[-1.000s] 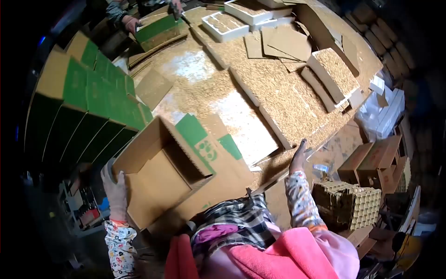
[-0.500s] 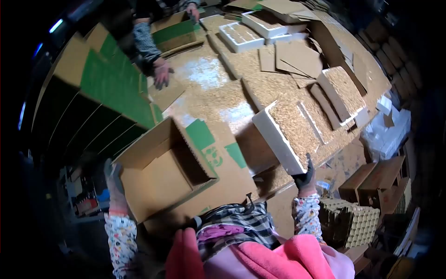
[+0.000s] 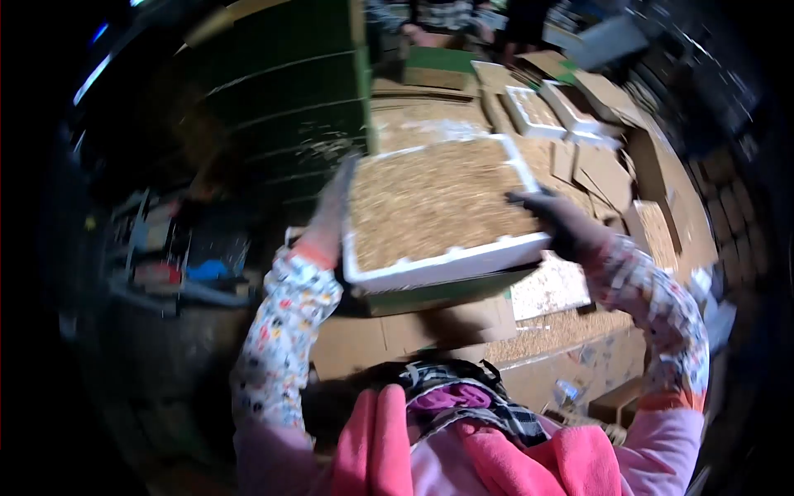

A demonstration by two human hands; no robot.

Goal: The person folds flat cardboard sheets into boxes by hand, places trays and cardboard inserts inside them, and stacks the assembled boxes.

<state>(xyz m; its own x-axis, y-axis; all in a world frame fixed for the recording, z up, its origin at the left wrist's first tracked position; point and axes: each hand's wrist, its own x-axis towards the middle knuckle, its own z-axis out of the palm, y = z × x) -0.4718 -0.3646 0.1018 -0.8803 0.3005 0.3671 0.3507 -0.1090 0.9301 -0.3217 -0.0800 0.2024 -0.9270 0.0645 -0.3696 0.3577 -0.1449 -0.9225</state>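
Observation:
A white foam box [image 3: 442, 258] filled with tan husk-like material is raised in front of me, tilted slightly. My left hand [image 3: 333, 207], gloved and blurred, is closed on its left side. At its right side my right hand [image 3: 565, 221], in a dark glove, grips the wall with fingers over the rim. Directly beneath shows part of a green-sided cardboard box [image 3: 447, 295]; whether the foam box touches it I cannot tell. Cardboard flaps [image 3: 356, 343] lie nearer to my body.
Tall stacked green cartons [image 3: 289, 116] stand at the left. More white foam boxes [image 3: 536, 116] and loose cardboard sheets [image 3: 604, 178] lie at the back right of the table. Across the table a person's hands are near another green carton [image 3: 438, 68].
The filled foam box has moved from the table at the right to the front of me. My left hand has left the open carton and now holds the foam box; my view has turned left.

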